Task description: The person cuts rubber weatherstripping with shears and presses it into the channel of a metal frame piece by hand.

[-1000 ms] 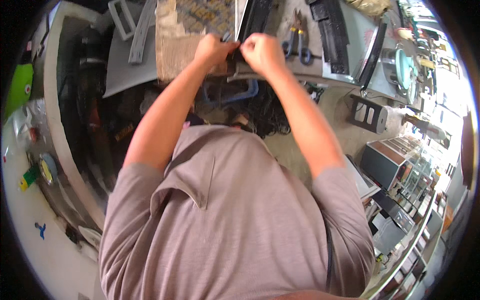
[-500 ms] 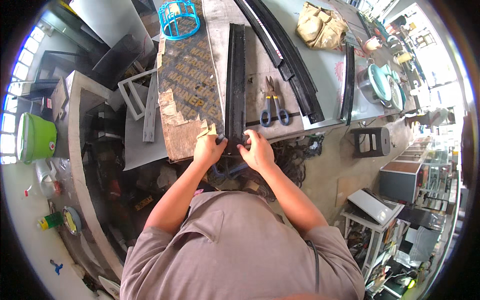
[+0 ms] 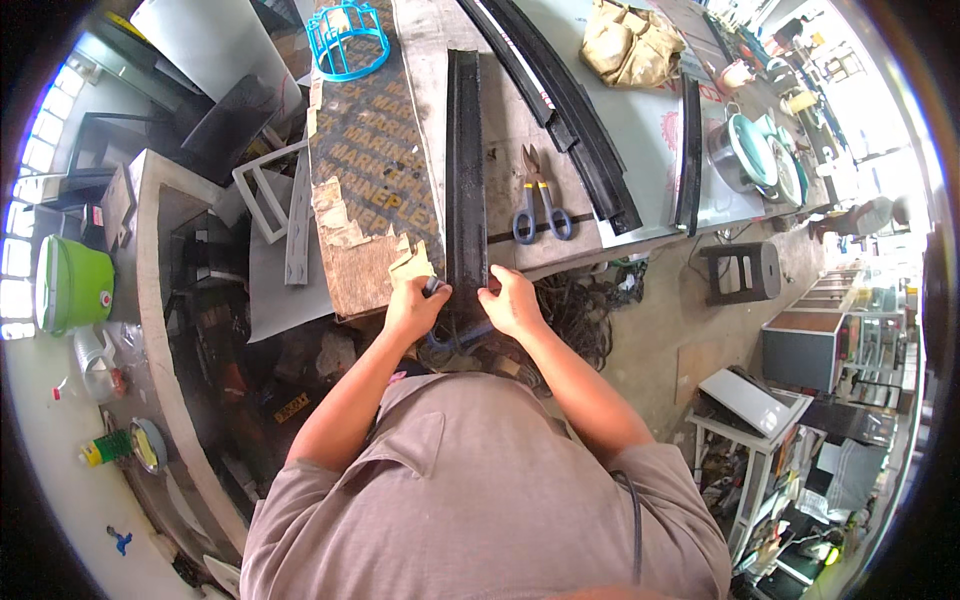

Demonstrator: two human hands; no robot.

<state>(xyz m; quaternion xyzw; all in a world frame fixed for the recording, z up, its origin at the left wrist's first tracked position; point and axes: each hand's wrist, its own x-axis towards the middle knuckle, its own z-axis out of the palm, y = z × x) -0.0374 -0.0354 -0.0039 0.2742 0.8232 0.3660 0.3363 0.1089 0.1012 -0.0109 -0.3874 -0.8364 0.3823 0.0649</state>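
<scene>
A long black channel-shaped strip [image 3: 466, 170] lies lengthwise in front of me, its near end reaching the table's front edge. My left hand [image 3: 414, 306] is closed on the left side of that near end, thumb pressed at the edge. Opposite it, my right hand [image 3: 511, 303] grips the right side with thumb and bent fingers. To the right of the strip rests a pair of tin snips [image 3: 540, 200] with blue-grey handles and yellow bands, jaws pointing away from me. Neither hand touches the snips.
Longer black strips [image 3: 590, 160] lie to the right, with a short black strip [image 3: 688, 155] beyond. A crumpled brown paper bundle [image 3: 632, 45], lidded pots [image 3: 735, 150] and a blue wire cage [image 3: 347, 42] stand on the table. A torn-edged board [image 3: 365, 180] lies left; a dark stool [image 3: 742, 272] stands right.
The view has shifted slightly, so the table things appear a little further left. Both hands keep their hold at the strip's near end, with little visible movement along it.
</scene>
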